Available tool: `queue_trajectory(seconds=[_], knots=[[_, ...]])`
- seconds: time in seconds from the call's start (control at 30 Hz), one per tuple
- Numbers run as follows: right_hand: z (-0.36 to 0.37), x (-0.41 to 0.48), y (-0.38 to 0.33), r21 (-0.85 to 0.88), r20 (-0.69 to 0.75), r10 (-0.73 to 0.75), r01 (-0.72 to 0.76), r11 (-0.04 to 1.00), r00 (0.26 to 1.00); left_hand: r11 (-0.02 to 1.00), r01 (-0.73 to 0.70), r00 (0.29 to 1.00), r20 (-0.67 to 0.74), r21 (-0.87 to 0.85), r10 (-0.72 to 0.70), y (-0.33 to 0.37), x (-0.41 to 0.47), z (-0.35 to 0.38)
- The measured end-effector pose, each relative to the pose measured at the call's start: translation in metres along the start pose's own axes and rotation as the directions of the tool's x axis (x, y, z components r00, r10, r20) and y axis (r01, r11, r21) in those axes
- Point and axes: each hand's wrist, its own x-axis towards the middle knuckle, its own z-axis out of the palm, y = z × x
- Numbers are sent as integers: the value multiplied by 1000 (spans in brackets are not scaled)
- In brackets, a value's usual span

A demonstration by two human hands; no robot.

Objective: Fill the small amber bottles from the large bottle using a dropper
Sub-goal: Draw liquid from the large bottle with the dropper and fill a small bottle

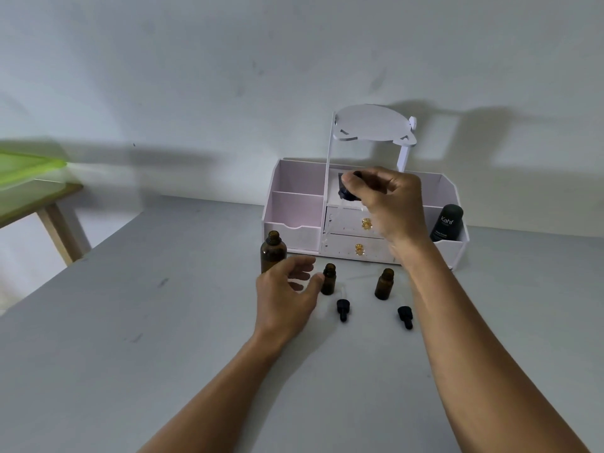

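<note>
Amber large bottle [273, 253]: upright, uncapped on the table [147, 338], just behind our left hand [287, 295]
Small bottles: left small bottle [328, 280] beside our thumb, right small bottle [384, 285] apart, both uncapped
Left fingers: loose, holding nothing
Right hand [389, 201]: we pinch the dropper [345, 192] aloft
Table front: left cap [343, 309], right cap [404, 317] lying

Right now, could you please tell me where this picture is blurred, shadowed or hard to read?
Head view: the dropper in the right hand is slightly blurred, its clear tube almost lost against the white organizer; head view: broad soft shadows fall on the wall behind the organizer; head view: the green object at the left edge is smeared.
</note>
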Motion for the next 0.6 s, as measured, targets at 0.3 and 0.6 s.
queue_trajectory(seconds=[0.3, 0.6], knots=[[38, 2, -14, 214, -67, 13, 2, 977, 998, 994, -97, 962, -262, -54, 80, -9, 32, -49], [55, -5, 7, 166, 26, 37, -41, 985, 999, 981, 139, 967, 235, -138, -104, -43, 44, -63]])
